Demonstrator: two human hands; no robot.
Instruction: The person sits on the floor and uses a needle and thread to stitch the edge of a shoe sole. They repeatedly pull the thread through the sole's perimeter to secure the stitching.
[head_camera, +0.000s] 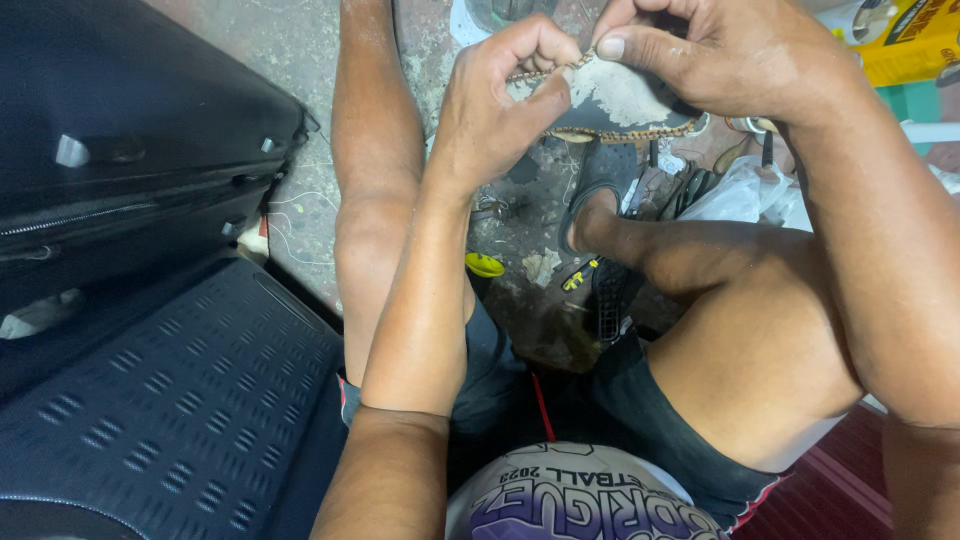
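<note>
Left hand (500, 100): pinched on the near end of a thin braided cord (545, 72); thumb pressed under it
Right hand (715, 55): fingertips closed on the same cord, just beside the left
Cord: held taut between both hands, above a worn shoe sole (620, 100); possibly stitched to it, hard to tell
Risk: slipping grip; cord snapping under pull; fingertip nicked if a needle hides there
Nearby: dark suitcase (130, 150); yellow cap (484, 264) on the ground
</note>
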